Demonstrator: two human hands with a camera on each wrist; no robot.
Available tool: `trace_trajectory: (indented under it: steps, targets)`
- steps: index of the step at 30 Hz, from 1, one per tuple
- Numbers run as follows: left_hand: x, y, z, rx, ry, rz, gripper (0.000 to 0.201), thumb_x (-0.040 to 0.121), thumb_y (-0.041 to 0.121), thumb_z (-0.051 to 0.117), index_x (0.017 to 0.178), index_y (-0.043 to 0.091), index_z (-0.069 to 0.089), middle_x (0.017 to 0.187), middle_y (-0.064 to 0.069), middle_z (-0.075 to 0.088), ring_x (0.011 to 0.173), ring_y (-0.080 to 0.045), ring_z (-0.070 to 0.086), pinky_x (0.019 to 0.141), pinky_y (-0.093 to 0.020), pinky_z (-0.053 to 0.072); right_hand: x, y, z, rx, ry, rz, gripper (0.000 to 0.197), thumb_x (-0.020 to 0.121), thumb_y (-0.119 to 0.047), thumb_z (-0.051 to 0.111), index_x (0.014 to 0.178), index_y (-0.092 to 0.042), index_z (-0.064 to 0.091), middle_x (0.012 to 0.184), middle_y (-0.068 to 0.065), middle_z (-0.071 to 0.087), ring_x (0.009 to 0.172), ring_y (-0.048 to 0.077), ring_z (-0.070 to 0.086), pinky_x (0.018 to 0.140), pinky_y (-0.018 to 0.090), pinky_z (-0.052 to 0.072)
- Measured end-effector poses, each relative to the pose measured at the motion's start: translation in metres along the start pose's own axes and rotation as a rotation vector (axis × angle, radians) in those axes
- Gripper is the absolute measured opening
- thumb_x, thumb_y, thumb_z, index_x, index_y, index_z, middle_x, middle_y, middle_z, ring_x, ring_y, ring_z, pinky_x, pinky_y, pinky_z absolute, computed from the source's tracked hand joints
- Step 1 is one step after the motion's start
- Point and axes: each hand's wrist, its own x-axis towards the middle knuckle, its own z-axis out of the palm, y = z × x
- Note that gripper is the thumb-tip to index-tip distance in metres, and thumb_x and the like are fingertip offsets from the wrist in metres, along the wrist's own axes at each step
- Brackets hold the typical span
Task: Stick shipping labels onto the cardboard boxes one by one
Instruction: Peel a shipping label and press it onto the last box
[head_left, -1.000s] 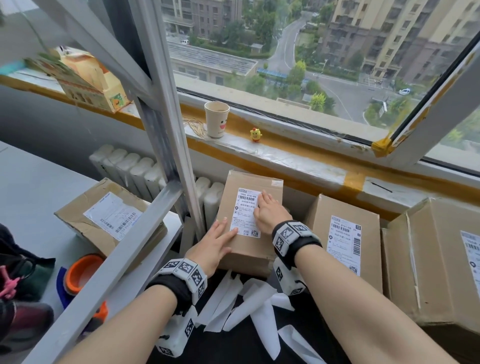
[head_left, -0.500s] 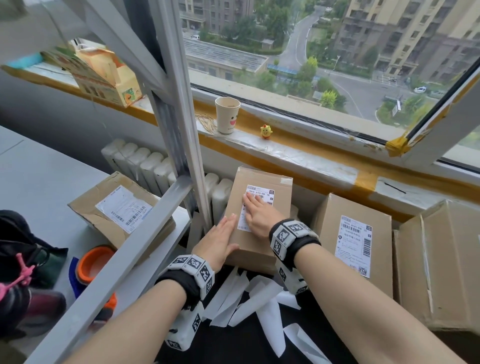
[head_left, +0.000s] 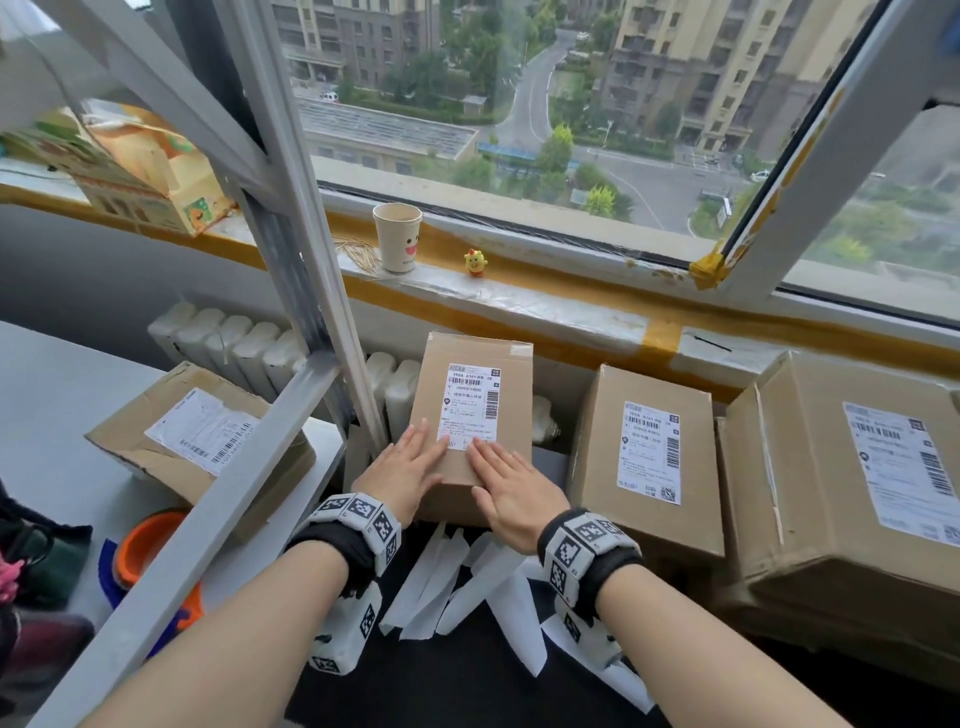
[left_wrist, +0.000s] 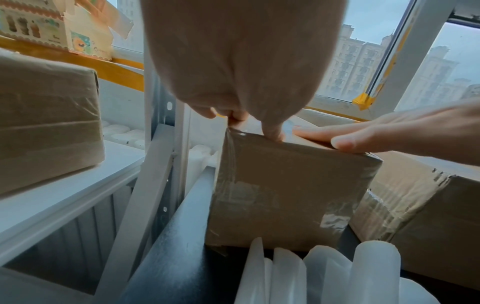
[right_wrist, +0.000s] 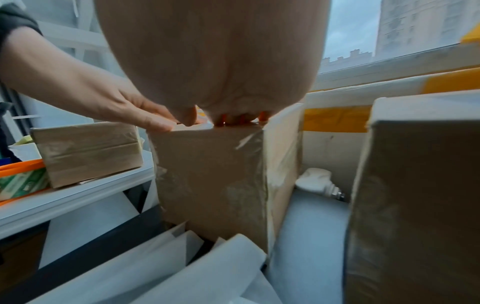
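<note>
A narrow cardboard box (head_left: 511, 395) stands under the window sill with a white shipping label (head_left: 470, 402) stuck on its top. My left hand (head_left: 413, 460) lies flat on the box's near left part, fingers straight, tips at the label's lower left corner. My right hand (head_left: 506, 480) lies flat on the near right part, fingertips on the label's bottom edge. The left wrist view shows this box's (left_wrist: 288, 191) taped front face, with the left hand (left_wrist: 241, 115) on its top edge and the right hand (left_wrist: 363, 133) flat beside it. In the right wrist view the same box (right_wrist: 213, 181) shows below both hands.
Two labelled boxes (head_left: 647, 457) (head_left: 852, 478) stand to the right. Another labelled box (head_left: 192, 447) rests on the white shelf (head_left: 41, 415) to the left, behind a grey metal post (head_left: 311, 291). White backing strips (head_left: 483, 587) litter the dark surface below. A paper cup (head_left: 397, 236) and a yellow toy (head_left: 475, 262) sit on the sill.
My right hand has slid down the label from its upper part to its bottom edge, uncovering most of it. My left hand has moved up onto the box top beside the label.
</note>
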Motion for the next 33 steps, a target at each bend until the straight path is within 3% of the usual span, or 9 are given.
trace_trajectory:
  steps: [6, 13, 20, 26, 30, 33]
  targets:
    - [-0.002, 0.005, -0.003, 0.088, 0.020, -0.013, 0.051, 0.102, 0.035, 0.026, 0.150, 0.031, 0.009, 0.160, -0.005, -0.002, 0.148, -0.019, 0.002, 0.119, -0.035, 0.008, -0.010, 0.008, -0.001, 0.082, 0.007, 0.121, 0.057, 0.101, -0.039, 0.019, 0.151, -0.019, -0.002, 0.160, -0.004, -0.006, 0.147, 0.010, -0.006, 0.120, 0.029, -0.003]
    - [0.013, 0.012, -0.034, 0.141, -0.091, 0.074, 0.060, 0.095, 0.035, 0.048, 0.147, 0.025, 0.021, 0.159, 0.003, 0.009, 0.148, -0.020, 0.004, 0.119, -0.038, 0.008, -0.006, 0.007, 0.005, 0.058, 0.042, 0.072, 0.059, 0.100, -0.042, 0.021, 0.151, -0.020, 0.001, 0.160, -0.005, -0.003, 0.147, 0.011, -0.005, 0.120, 0.029, -0.003]
    - [0.042, 0.013, -0.054, 0.219, -0.233, 0.017, 0.100, 0.081, 0.042, 0.068, 0.151, 0.021, 0.000, 0.160, 0.003, -0.003, 0.148, -0.020, -0.003, 0.119, -0.041, 0.006, 0.019, 0.008, -0.004, 0.010, 0.041, 0.030, 0.056, 0.101, -0.038, 0.020, 0.151, -0.020, 0.002, 0.160, -0.003, -0.001, 0.147, 0.013, -0.003, 0.119, 0.030, -0.003]
    - [0.052, 0.007, -0.047, 0.193, -0.256, 0.001, 0.105, 0.079, 0.044, 0.069, 0.150, 0.021, -0.005, 0.160, 0.002, -0.008, 0.147, -0.023, -0.006, 0.120, -0.044, 0.008, 0.038, 0.004, -0.005, 0.029, 0.054, 0.058, 0.058, 0.101, -0.039, 0.022, 0.151, -0.021, -0.003, 0.160, -0.004, -0.006, 0.147, 0.014, -0.007, 0.117, 0.030, -0.007]
    - [0.044, 0.006, -0.045, 0.046, -0.215, -0.056, 0.106, 0.076, 0.038, 0.074, 0.151, 0.024, -0.001, 0.157, -0.010, -0.017, 0.147, -0.027, -0.008, 0.119, -0.034, 0.005, 0.029, 0.008, 0.002, 0.070, 0.130, 0.114, 0.061, 0.100, -0.044, 0.021, 0.151, -0.022, -0.004, 0.159, -0.005, -0.009, 0.146, 0.012, -0.011, 0.115, 0.028, -0.010]
    - [0.034, 0.005, -0.039, -0.149, -0.122, -0.164, 0.106, 0.073, 0.029, 0.079, 0.150, 0.029, 0.007, 0.155, -0.012, -0.025, 0.146, -0.028, 0.009, 0.116, -0.030, 0.022, 0.015, 0.016, 0.006, 0.190, 0.194, 0.218, 0.068, 0.099, -0.049, 0.026, 0.151, -0.020, -0.006, 0.159, -0.005, -0.012, 0.146, 0.011, -0.011, 0.118, 0.028, -0.006]
